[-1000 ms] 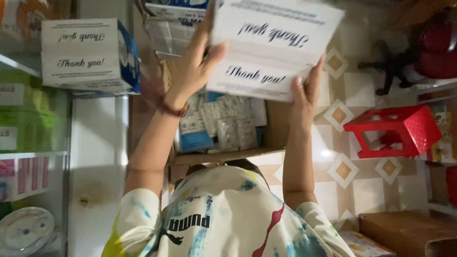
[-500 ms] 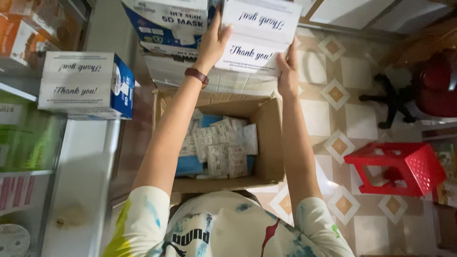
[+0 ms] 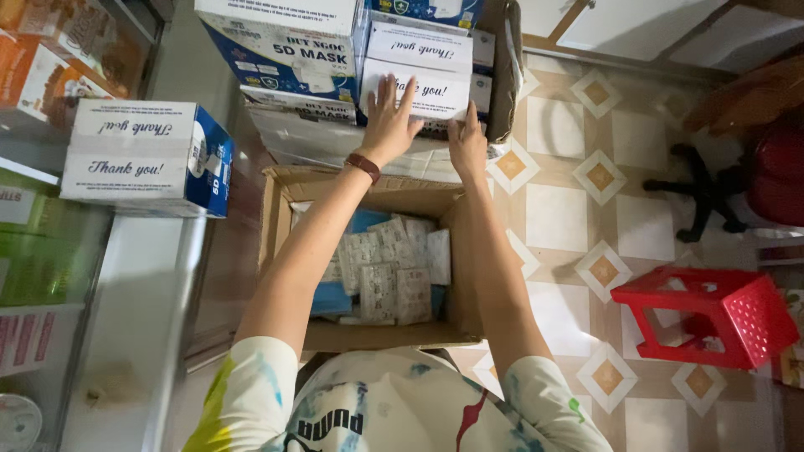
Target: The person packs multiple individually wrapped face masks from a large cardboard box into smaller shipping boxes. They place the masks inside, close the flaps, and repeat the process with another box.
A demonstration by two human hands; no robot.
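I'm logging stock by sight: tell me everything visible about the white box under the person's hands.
The white box is a rectangular carton, apparently cardboard, with dark cursive lettering on its top and a blue side. It sits in a larger brown carton beside other boxes. The left hand lies flat on it; the right hand touches its near edge.

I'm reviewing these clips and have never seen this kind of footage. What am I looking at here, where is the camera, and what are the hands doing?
The single picture comes from a camera worn on a person's head, looking down past their chest and arms. There is no machine, only two bare hands. The left hand and right hand press on a white box with blue sides among stacked boxes. Below the arms, an open cardboard carton on the tiled floor holds small flat packets. A similar white box rests on the counter at left, and a red plastic stool lies on its side at right.
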